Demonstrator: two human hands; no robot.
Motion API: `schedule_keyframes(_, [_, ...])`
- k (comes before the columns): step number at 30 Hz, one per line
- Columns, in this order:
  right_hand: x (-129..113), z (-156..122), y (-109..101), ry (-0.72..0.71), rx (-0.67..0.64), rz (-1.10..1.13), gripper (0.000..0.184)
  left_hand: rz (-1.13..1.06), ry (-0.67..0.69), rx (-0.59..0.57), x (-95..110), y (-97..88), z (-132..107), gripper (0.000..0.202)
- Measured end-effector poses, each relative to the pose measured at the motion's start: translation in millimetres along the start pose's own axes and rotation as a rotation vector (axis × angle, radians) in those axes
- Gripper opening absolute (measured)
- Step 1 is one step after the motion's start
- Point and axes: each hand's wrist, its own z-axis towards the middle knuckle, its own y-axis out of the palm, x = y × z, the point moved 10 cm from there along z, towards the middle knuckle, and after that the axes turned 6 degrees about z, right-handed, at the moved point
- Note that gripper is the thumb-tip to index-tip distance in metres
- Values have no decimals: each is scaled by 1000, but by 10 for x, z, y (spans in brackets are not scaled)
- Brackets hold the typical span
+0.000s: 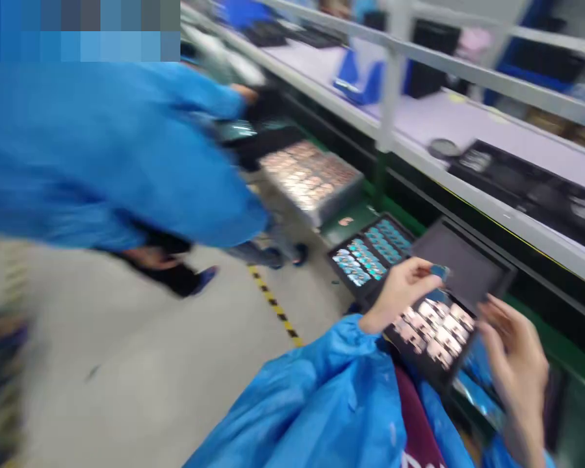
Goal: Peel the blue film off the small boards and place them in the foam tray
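- The small part (439,272) is thin, flat and teal-blue, with a paler, grayish edge on its right; blur hides finer detail.
- It sits at the fingertips of the left hand (409,283), whose thumb and index finger are pinched together on it.
- Just below the left hand lies a black tray (433,374) bearing rows of shiny, pinkish copper-toned pieces (439,328), with dark notches between them.
- The right hand (514,357) is at that tray's right side, fingers curled and thumb apart from them; whether it grips the edge, I cannot tell.
- Beyond the left hand, up and to its left, another black tray (355,236) carries rows of glossy blue-teal pieces (370,250).
- Behind the held part, between and beyond both hands, is a dark flat panel (461,257) with a raised rim.
- Farther off past the left hand, a block of copper-toned pieces (307,175) gleams.
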Motion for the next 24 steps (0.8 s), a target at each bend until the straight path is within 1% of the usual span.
schedule_keyframes(1, [-13, -146, -182, 3, -26, 29, 47, 65, -4, -19, 3, 51, 20, 39])
schedule_keyframes(2, [-98, -250, -251, -17, -99, 107, 51, 120, 0, -29, 5, 87, 49, 34])
schedule_keyframes(4, [-380, -345, -200, -82, -290, 360, 54, 212, 19, -48, 5, 151, 96, 27])
schedule_keyframes(5, [-517, -346, -160, -105, -360, 491, 52, 249, 29, -58, 3, 180, 101, 25])
schedule_keyframes(6, [-612, -322, -138, -111, -391, 591, 49, 283, 37, -72, 1, 212, 90, 23])
schedule_keyframes(7, [-657, -282, -139, -102, -379, 644, 44, 315, 44, -93, -4, 249, 68, 22])
schedule_keyframes(9, [-661, -221, -169, -79, -315, 668, 37, 372, 58, -142, -17, 325, 12, 19])
schedule_keyframes(12, [-579, -223, -205, -51, -256, 648, 37, 446, 106, -188, -39, 409, -33, 16])
schedule_keyframes(14, [-518, -250, -222, -39, -228, 630, 38, 494, 164, -186, -48, 443, -29, 15])
schedule_keyframes(17, [-458, -282, -249, -42, -170, 614, 33, 551, 243, -164, -73, 484, -11, 10])
schedule_keyframes(21, [-371, -295, -240, -23, -130, 655, 27, 568, 225, -150, -186, 508, 21, 14])
schedule_keyframes(24, [-274, -294, -197, 10, -145, 680, 27, 559, 201, -188, -263, 542, 32, 14])
